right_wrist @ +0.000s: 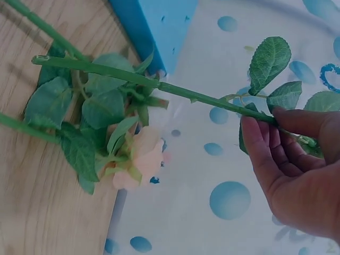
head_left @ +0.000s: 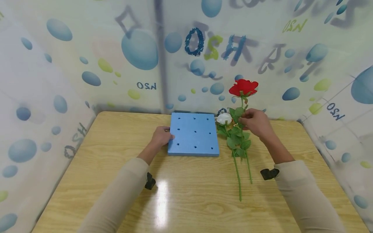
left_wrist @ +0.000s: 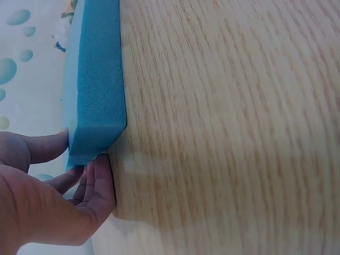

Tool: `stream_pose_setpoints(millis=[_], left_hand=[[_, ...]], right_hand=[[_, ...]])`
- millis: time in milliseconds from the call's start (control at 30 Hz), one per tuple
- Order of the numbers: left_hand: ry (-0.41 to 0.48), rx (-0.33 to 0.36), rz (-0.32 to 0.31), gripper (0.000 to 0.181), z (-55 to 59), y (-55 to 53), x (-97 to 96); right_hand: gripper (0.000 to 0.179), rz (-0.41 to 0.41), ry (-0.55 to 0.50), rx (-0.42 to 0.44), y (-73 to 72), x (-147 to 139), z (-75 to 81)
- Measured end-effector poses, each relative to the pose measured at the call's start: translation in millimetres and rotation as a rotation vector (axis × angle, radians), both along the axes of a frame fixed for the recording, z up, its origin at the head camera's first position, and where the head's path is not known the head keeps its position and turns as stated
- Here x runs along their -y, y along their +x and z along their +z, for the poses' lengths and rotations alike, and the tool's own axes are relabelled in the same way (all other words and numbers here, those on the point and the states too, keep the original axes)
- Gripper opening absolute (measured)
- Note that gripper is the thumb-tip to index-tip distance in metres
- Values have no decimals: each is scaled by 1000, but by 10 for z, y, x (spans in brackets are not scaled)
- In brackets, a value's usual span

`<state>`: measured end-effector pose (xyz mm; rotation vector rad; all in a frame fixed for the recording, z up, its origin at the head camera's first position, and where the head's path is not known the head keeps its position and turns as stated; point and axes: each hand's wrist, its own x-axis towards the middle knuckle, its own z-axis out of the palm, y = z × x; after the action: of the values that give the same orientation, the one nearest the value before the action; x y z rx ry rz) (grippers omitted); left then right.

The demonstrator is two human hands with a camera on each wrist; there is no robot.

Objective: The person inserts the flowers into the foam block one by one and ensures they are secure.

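Note:
In the head view my right hand (head_left: 256,123) holds up an artificial red rose (head_left: 243,88), bloom upward. The right wrist view shows its thumb and fingers pinching the leafy green stem (right_wrist: 122,75), whose cut end points to the left. On the left, my left hand (head_left: 161,136) grips the side edge of a blue foam board (head_left: 186,137) with small holes in its top. Seen from the left wrist, its thumb presses the top face of the board (left_wrist: 101,69) and its fingers lie against the side, near the tabletop.
A white rose (head_left: 224,118) lies right of the board, partly over the table's back edge. Green stems (head_left: 237,178) and leaves lie on the wooden table (head_left: 122,155); a pale bloom (right_wrist: 146,156) shows from the right wrist. A patterned wall covering (head_left: 110,48) stands behind.

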<state>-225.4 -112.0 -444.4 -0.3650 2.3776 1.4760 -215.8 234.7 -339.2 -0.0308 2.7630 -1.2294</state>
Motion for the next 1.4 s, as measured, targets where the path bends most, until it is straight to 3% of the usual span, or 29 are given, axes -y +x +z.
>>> stream_pose_setpoints(millis=[600,867,1400], left_hand=[[11,7,6,52,2,10,28],[7,-9,-8,53,-22,2,15],[21,-5,6,54,-11,-18,22]], right_hand=[[21,62,31,-126,-49,414,49],[20,70,46,-164,-81,473,46],[17,79,71,-234,-315,676,155]])
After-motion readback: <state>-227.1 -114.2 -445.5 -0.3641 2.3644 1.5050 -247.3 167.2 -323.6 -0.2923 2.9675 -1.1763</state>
